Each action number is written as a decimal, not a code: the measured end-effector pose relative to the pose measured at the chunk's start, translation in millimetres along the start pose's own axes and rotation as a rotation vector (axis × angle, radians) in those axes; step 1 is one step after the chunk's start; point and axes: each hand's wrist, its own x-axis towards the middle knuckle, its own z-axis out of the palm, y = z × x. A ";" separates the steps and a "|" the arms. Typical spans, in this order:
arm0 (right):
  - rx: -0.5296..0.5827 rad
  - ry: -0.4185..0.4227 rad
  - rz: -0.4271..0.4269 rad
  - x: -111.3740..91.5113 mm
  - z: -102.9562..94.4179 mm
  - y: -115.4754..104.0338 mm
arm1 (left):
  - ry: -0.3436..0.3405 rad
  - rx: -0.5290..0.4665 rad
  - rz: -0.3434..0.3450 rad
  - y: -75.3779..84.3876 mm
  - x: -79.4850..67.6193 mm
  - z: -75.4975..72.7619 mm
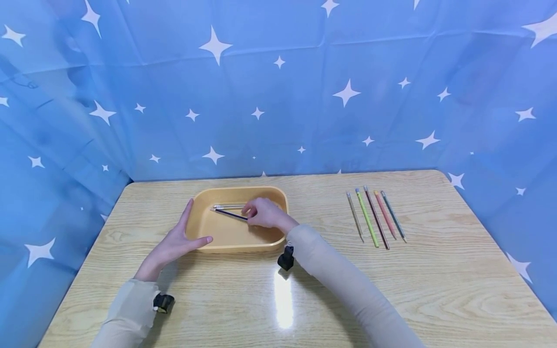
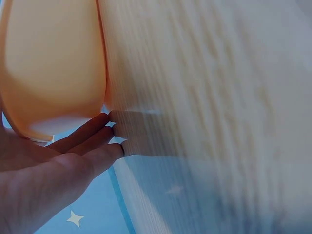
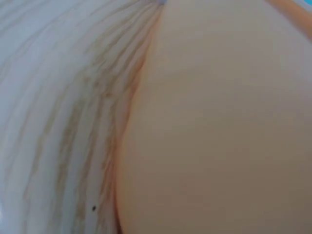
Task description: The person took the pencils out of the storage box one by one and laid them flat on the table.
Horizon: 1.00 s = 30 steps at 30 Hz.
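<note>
A shallow orange-yellow tray (image 1: 237,249) sits on the table, left of the middle. My left hand (image 1: 176,244) spreads around its left end, thumb at the front rim and fingers along the left side; the left wrist view has these fingers beside the tray wall (image 2: 58,58). Inside the tray, a dark blue pencil (image 1: 230,214) slants toward my right hand (image 1: 263,212), whose thumb and curled fingers pinch its right end. A pale pencil (image 1: 228,207) lies just behind it, its right part hidden by the fingers. The right wrist view holds only tray and table.
Several pencils lie side by side at the right: a gold one (image 1: 354,216), a lime green one (image 1: 367,217), a dark red one (image 1: 376,217), a pink one (image 1: 385,214) and a dark teal one (image 1: 393,215). A blue star-patterned curtain (image 1: 278,130) stands behind the wooden table (image 1: 457,270).
</note>
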 end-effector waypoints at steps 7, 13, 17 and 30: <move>0.112 -0.127 -0.029 -1.4 -2.6 0.1 | 0.008 0.029 -0.002 0.0 -0.9 0.0; 0.251 -0.162 -0.028 -4.2 -5.0 -1.6 | 0.009 0.030 -0.006 0.3 -0.9 0.4; 0.312 -0.168 -0.042 -7.6 -9.5 -4.0 | 0.004 0.028 -0.009 1.3 -0.6 0.5; 0.426 -0.199 -0.135 -31.2 -40.8 -6.9 | 0.005 0.024 -0.019 2.1 -0.6 0.3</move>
